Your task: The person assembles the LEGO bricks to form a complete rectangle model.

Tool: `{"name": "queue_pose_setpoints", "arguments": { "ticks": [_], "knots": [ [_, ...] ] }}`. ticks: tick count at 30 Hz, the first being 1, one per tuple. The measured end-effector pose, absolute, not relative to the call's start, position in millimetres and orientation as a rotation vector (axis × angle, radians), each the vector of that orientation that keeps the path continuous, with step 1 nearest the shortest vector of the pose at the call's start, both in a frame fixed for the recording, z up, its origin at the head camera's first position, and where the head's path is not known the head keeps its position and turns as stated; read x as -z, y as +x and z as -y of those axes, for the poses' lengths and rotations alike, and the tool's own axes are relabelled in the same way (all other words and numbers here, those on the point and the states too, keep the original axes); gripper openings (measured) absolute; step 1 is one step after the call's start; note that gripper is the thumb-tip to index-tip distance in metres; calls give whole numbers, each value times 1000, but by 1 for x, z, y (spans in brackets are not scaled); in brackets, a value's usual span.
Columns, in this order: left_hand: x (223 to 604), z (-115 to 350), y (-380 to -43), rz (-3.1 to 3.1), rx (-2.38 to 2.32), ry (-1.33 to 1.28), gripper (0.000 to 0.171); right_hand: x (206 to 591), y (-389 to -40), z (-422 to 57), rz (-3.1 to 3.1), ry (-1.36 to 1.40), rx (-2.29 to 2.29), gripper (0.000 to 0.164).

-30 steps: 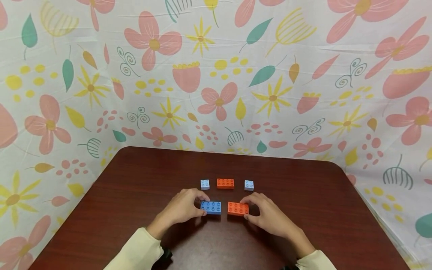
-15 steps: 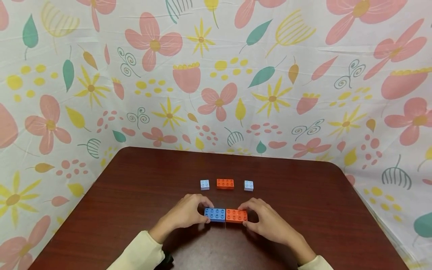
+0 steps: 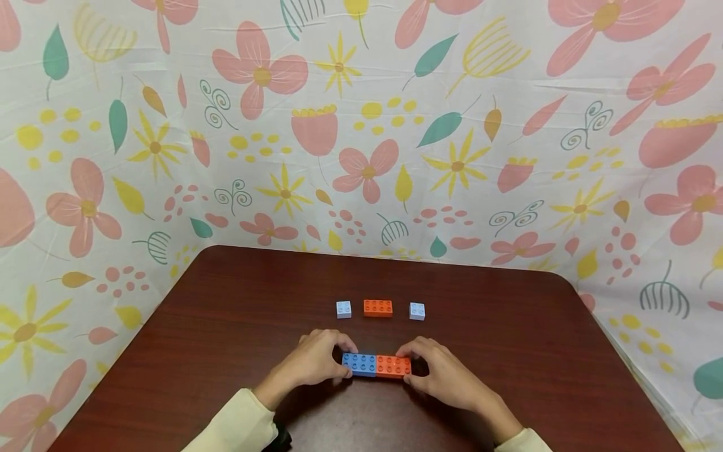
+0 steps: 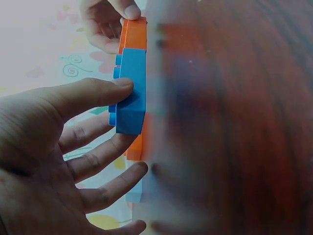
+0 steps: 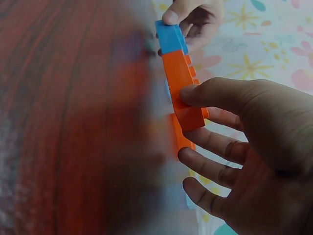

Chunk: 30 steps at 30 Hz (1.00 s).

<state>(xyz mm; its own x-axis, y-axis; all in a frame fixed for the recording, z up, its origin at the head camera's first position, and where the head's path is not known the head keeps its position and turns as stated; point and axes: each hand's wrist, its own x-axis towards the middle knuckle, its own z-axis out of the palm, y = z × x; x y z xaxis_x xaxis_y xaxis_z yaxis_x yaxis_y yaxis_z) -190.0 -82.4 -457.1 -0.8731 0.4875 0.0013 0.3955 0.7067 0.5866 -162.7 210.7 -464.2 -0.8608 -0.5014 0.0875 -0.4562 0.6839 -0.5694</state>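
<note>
A: Held in the left hand [image 3: 316, 358]?

B: Pinching a blue eight-stud building brick [image 3: 359, 365] by its outer end, with the thumb pressed to the near face and the ring and little fingers free of it.

A: And in the right hand [image 3: 440, 371]?

B: Pinching an orange eight-stud building brick [image 3: 393, 366] by its outer end, also with the thumb on the near face.

A: Together or apart?

B: Touching end to end, studs up, in one straight row, blue at left, orange at right, over the near part of a dark reddish-brown bench [image 3: 248, 289]. Resting on it or slightly raised: hard to tell.

A: Farther back?

B: Lined up with gaps: a pale-blue four-stud brick [image 3: 343, 310] at left, a second orange brick [image 3: 378, 308] in the middle, a matching pale-blue brick [image 3: 417, 311] at right.

A: Beyond the bench?

B: Covered by white floral cloth [image 3: 350, 216].
</note>
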Motion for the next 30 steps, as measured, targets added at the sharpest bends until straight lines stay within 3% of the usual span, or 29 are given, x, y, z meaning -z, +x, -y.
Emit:
{"name": "queue_pose_setpoints", "arguments": {
  "ticks": [30],
  "knots": [
    [471, 84, -189, -2779, -902, 746, 31, 477, -167, -211, -2827, -789, 866, 31]
  ]
}}
